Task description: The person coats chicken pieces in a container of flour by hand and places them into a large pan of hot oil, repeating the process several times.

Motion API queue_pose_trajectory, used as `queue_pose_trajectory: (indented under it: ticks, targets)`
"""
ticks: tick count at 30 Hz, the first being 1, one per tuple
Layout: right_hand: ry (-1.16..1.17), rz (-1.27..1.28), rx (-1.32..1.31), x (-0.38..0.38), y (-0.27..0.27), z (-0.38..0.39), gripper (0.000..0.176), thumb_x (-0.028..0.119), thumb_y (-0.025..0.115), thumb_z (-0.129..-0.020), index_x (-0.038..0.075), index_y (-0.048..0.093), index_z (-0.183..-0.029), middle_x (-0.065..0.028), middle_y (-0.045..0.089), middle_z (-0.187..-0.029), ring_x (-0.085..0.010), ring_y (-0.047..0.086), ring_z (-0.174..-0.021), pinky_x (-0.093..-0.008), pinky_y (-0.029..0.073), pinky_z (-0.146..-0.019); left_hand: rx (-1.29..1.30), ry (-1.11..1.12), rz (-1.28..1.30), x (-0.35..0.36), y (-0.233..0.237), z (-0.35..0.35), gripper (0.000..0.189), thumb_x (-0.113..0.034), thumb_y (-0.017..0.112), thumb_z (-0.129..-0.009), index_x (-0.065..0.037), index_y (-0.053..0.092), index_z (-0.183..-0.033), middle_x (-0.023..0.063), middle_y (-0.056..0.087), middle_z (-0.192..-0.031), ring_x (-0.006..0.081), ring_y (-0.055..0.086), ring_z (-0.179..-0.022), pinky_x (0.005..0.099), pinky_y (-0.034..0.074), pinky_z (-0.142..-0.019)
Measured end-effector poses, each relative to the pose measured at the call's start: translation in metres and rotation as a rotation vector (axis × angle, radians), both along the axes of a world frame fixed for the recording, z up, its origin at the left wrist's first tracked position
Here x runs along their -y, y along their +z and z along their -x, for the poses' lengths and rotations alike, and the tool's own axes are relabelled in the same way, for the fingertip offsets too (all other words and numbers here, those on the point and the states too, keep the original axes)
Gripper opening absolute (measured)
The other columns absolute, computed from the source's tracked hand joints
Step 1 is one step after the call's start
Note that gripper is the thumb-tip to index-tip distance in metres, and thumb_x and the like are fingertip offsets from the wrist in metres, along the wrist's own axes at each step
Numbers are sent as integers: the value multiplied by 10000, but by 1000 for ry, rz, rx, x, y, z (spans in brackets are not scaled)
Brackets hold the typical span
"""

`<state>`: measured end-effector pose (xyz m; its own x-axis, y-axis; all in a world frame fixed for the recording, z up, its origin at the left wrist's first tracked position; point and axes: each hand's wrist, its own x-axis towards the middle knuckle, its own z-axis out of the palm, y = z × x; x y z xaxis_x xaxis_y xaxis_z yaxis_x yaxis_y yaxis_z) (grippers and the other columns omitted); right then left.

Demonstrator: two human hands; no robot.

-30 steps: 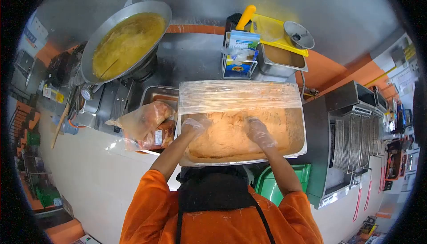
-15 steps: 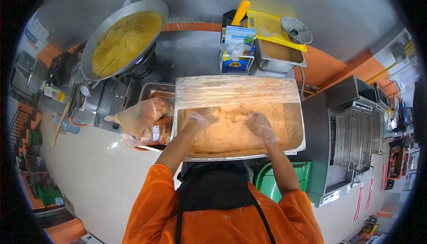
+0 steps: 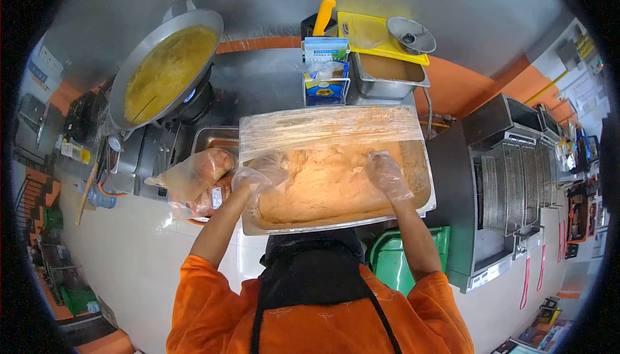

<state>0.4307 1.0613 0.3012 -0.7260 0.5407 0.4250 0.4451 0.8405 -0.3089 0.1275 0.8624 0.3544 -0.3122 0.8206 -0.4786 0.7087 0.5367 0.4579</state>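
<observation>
A large metal tray (image 3: 336,226) holds pale orange flour (image 3: 316,192), with lumps and ridges across its middle. Both my hands wear loose clear plastic gloves dusted with it. At the tray's left side, my left hand (image 3: 263,172) is over the flour, its fingers obscured by the baggy glove and the powder. My right hand (image 3: 387,176) is at the right side of the flour with fingers curled inward; whatever is inside them, if anything, is hidden. A floury lump lies just left of it. Wrinkled plastic wrap (image 3: 329,125) covers the tray's far part.
Left of the tray, bagged raw meat (image 3: 206,170) rests on a metal pan (image 3: 216,136). A wok of yellow oil (image 3: 171,73) stands on a lit burner. Behind are a steel container (image 3: 387,86) and a yellow tray (image 3: 361,34). Fryer baskets (image 3: 513,189) are at right.
My hands have moved apart: the left has gone left toward the tray's edge, the right has stayed on the right side with its fingers drawn in. The view has shifted slightly.
</observation>
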Motion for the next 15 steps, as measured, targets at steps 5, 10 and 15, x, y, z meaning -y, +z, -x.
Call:
queue_pose_trajectory:
  ticks: [5, 10, 15]
  targets:
    - [18, -227, -1, 31, 30, 21, 213, 145, 589, -782, 13, 606, -948, -160, 624, -824, -299, 621, -820, -374, 513, -751, 236, 170, -309, -33, 16, -81, 490, -307, 615, -785, -36, 556, -1189, 186, 626, -1089, 324, 589, -1016, 395, 451, -868]
    - [-27, 170, 33, 38, 16, 36, 158, 144, 504, -860, 36, 618, -840, -181, 639, -828, -317, 637, -797, -423, 515, -705, 307, 207, -380, -66, -34, -108, 410, -289, 637, -751, -35, 587, -1068, 169, 642, -965, 286, 604, -894, 383, 466, -785]
    - [-65, -47, -96, 28, 27, 4, 110, 87, 567, -769, 53, 616, -862, -124, 621, -794, -282, 622, -814, -385, 515, -730, 260, 59, -203, -49, -44, -80, 374, -271, 700, -683, -16, 607, -941, 159, 645, -873, 261, 605, -798, 379, 475, -715]
